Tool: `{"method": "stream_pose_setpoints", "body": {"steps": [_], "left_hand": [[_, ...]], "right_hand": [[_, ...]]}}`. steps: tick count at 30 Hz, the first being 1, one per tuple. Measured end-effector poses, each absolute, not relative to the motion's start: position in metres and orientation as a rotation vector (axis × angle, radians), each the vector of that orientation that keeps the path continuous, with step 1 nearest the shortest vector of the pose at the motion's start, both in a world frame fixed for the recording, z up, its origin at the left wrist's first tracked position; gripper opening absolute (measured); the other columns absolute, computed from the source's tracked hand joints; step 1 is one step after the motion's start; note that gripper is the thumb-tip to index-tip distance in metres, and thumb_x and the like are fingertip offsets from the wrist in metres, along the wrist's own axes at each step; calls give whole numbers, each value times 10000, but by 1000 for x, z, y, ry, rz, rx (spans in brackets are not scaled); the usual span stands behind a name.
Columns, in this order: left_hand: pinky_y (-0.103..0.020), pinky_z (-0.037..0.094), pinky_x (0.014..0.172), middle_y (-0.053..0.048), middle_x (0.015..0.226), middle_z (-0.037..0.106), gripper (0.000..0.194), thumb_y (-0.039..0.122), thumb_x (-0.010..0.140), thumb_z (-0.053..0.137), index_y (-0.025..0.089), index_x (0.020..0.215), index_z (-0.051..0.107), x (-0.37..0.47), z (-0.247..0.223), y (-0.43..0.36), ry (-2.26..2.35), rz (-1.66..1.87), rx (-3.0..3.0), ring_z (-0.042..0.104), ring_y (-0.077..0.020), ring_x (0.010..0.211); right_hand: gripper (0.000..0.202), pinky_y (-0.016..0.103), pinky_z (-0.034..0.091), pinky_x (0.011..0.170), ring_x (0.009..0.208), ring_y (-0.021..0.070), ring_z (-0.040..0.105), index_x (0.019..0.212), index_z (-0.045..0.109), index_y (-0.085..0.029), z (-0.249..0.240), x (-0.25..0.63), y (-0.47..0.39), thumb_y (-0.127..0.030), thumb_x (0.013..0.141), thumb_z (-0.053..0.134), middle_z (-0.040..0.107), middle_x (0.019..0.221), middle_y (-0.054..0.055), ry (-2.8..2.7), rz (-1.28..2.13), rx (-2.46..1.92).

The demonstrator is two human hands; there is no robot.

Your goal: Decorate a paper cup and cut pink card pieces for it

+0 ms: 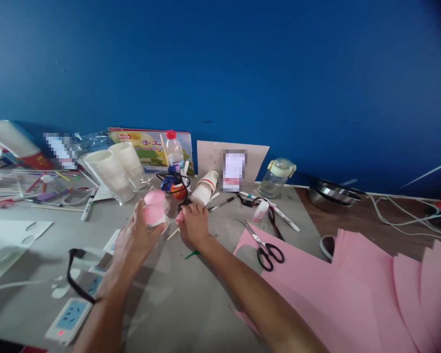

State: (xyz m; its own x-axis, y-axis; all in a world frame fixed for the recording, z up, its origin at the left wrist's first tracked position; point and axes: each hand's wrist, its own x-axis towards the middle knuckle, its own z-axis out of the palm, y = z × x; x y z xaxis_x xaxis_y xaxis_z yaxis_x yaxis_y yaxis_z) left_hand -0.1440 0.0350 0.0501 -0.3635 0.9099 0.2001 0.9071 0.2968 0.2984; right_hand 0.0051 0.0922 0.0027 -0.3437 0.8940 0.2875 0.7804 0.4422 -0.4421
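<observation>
Two white paper cups with round pink tops stand close together near the middle of the table. My left hand (141,230) curls around the nearer pink-topped cup (154,215), thumb on its right side. Just behind it is the other pink-topped cup (155,197). To the right, my right hand (195,223) is closed on a small pink piece (180,215), perhaps paper; most of it is hidden by the fingers. A thin wooden stick (173,234) lies below that hand. Behind my right hand, a white paper cup with a red band (205,189) rests on its side.
Black-handled scissors (266,252) lie on large pink paper sheets (316,289) at right. Stacked paper cups (110,174), a bottle (174,149) and a glass jar (277,177) line the back. A power strip (71,316) sits at the left front, against the blue wall's opposite side.
</observation>
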Motion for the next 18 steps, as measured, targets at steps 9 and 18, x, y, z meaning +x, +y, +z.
{"method": "stream_pose_setpoints", "body": {"steps": [9, 18], "left_hand": [[-412, 499, 854, -278, 1384, 497, 901, 483, 803, 587, 42, 1475, 180, -147, 17, 36, 2522, 664, 1826, 576, -377, 1178], [-474, 379, 1004, -263, 1357, 537, 884, 444, 803, 595, 81, 1480, 156, -149, 25, 40, 2567, 555, 1849, 592, -355, 1161]], "right_hand": [[403, 413, 356, 925, 1086, 286, 524, 1204, 567, -173, 8, 20, 91, -363, 852, 613, 642, 1155, 113, -2145, 322, -1365], [424, 408, 364, 909, 1059, 282, 550, 1219, 561, -174, 14, 40, 81, -346, 841, 649, 661, 1139, 112, -1999, 330, -1388]]}}
